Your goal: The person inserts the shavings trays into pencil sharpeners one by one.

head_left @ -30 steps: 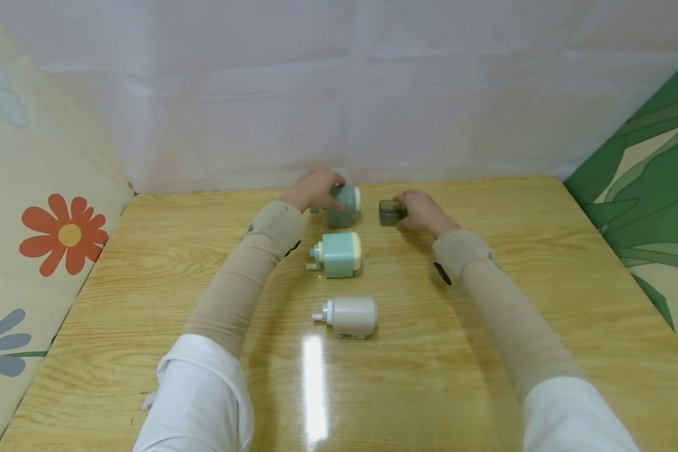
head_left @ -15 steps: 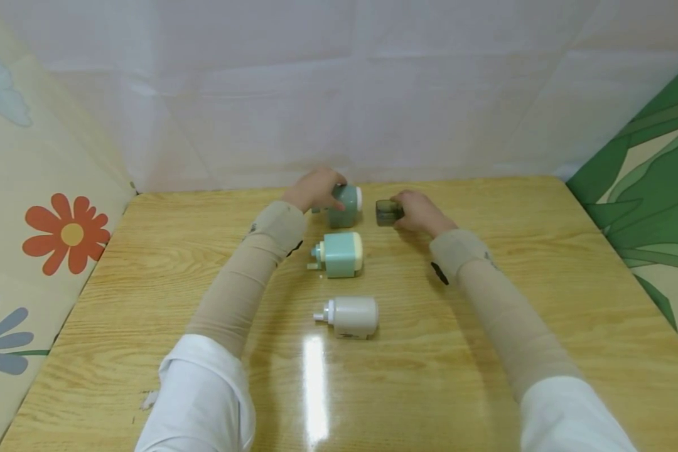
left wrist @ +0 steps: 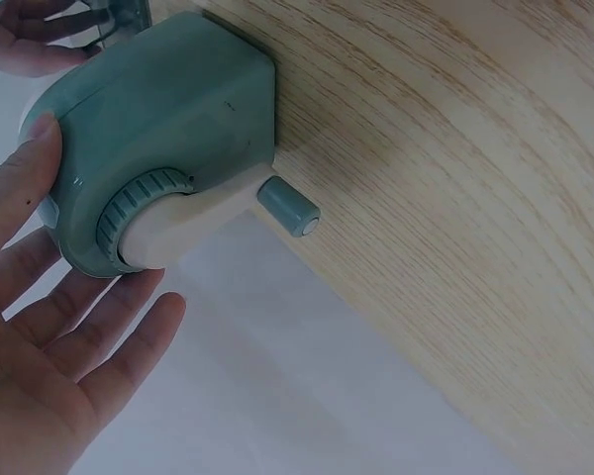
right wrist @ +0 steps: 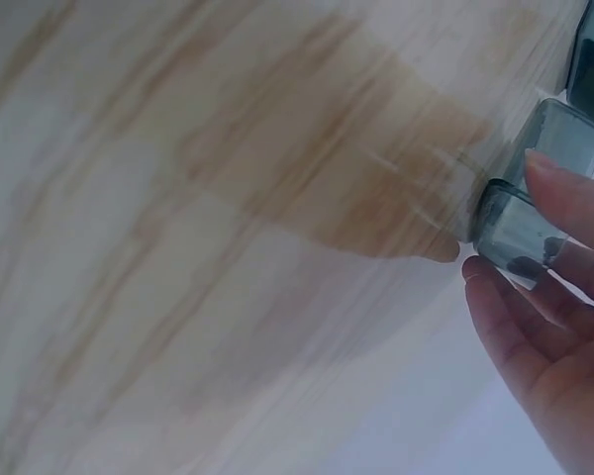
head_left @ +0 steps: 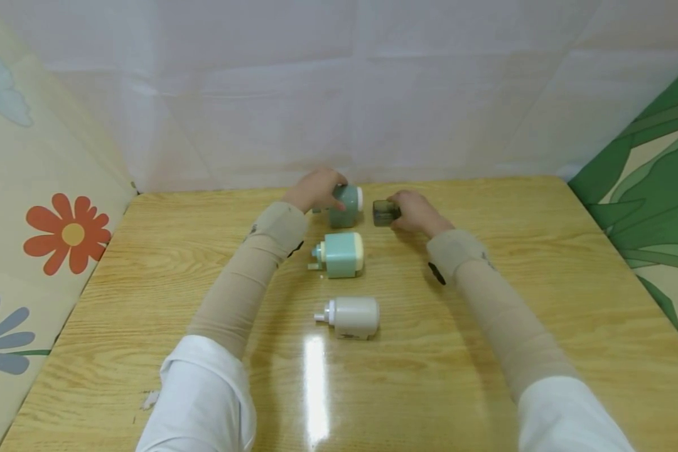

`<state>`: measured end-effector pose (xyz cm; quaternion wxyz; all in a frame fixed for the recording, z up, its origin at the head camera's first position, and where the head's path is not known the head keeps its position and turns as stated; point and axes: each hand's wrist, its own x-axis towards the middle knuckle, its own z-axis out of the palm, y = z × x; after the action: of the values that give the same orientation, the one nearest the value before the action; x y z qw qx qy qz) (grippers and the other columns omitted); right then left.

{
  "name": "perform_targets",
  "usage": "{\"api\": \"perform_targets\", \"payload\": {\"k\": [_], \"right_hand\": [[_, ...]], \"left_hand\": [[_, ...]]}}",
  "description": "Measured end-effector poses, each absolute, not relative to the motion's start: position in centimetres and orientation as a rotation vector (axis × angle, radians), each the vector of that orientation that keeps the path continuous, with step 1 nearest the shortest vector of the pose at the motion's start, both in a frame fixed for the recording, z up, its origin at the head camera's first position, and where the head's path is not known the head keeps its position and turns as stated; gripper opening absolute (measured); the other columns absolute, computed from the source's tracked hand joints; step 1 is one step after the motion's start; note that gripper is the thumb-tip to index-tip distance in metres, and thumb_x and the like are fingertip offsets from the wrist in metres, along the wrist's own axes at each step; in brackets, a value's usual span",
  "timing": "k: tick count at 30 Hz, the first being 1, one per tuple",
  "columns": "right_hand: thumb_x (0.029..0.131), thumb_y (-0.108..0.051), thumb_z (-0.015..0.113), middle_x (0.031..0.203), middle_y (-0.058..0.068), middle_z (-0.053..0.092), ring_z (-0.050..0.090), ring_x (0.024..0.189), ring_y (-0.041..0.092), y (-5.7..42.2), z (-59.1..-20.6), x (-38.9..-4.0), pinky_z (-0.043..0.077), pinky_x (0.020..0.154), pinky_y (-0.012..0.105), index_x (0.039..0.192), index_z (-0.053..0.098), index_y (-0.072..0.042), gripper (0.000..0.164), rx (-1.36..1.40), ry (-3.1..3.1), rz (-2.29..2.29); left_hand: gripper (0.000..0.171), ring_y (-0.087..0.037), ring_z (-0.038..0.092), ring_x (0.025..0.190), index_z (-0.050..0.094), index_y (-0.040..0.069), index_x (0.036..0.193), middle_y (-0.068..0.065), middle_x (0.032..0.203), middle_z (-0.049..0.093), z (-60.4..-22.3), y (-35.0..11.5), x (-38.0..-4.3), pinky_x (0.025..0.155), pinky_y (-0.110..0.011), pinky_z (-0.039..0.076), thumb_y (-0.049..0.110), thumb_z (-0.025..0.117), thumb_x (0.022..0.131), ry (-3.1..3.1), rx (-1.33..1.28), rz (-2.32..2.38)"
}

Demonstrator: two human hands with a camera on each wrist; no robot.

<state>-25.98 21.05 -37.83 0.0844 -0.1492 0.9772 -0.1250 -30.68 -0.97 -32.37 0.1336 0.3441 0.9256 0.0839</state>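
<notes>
At the back of the table, my left hand grips a dark green crank pencil sharpener that lies with its crank to the left. In the left wrist view, the thumb presses one side of the sharpener and the fingers reach round the other; the pale crank arm ends in a green knob. Just right of the sharpener, my right hand pinches a smoky see-through shavings drawer between thumb and fingers. A narrow gap separates drawer and sharpener in the head view.
Nearer me lie a teal and cream pencil sharpener and a beige one, cranks also to the left. The wooden table ends at a white sheet behind. Painted panels stand at both sides.
My right hand has moved slightly left with the shavings drawer, narrowing the gap to the dark green pencil sharpener. My left hand keeps its grip, almost still.
</notes>
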Motion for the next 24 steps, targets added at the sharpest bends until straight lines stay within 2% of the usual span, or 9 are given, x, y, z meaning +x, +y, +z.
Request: {"api": "perform_targets", "payload": {"k": [24], "right_hand": [[0.078, -0.01, 0.068, 0.128, 0.027, 0.045, 0.039, 0.117, 0.039, 20.46, -37.83, -26.26, 0.034, 0.1, 0.047, 0.129, 0.044, 0.009, 0.06, -0.454, 2.912, -0.346]], "left_hand": [[0.058, -0.02, 0.046, 0.112, 0.049, 0.004, 0.13, -0.009, 0.127, 0.051, -32.26, -0.92, -30.45, 0.094, -0.031, 0.039, 0.032, 0.066, 0.081, 2.689, 1.015, 0.257]]}}
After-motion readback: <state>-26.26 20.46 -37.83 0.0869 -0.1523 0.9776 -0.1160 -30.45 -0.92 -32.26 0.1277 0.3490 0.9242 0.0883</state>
